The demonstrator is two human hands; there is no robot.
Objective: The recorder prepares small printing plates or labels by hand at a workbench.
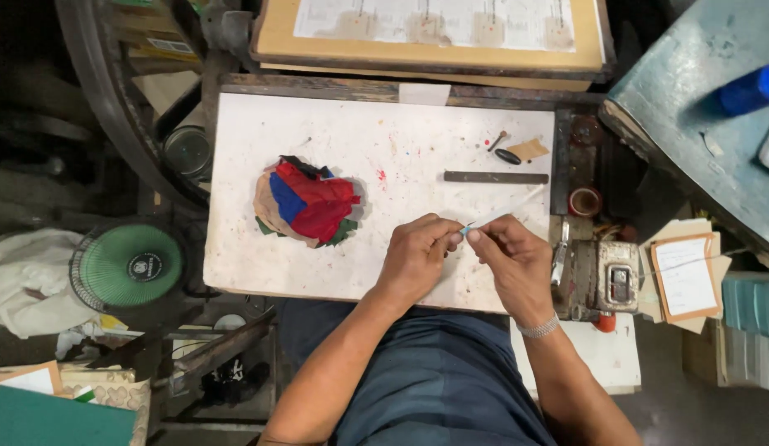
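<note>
My left hand (413, 252) and my right hand (510, 256) meet over the near edge of a stained white board (376, 132). Together they pinch a thin white stick (504, 208) that slants up to the right; a small pale blue bit (464, 231) shows at its lower end between my fingertips. A silver bracelet (540, 328) circles my right wrist. To the left on the board lies a pile of red, blue, green and tan paper scraps (306, 202).
A dark metal bar (495, 177), a small black tool (507, 154) and a tan scrap lie at the board's far right. A metal device (607, 277) and a small round pot (584, 201) stand to the right. A green fan (128, 266) sits lower left. A blue bottle (748, 89) rests on the grey table upper right.
</note>
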